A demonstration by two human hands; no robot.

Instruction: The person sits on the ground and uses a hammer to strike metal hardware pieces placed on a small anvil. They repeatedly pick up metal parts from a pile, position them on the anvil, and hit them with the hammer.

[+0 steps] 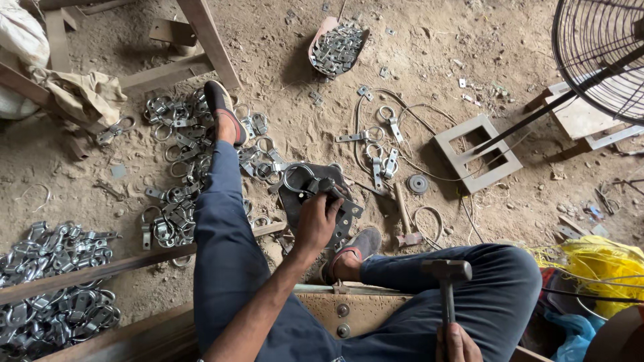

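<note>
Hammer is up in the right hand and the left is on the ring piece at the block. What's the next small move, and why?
Probably bring the steel-headed hammer down onto the silver metal ring fitting. The left hand pins that fitting against the dark metal block, and the right hand holds the hammer raised over the lap, off to the right of the piece, so it must swing forward and left.

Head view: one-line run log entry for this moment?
left hand: steadies ring hasp on metal block | right hand: holds hammer raised | hasp piles on dirt floor
</note>
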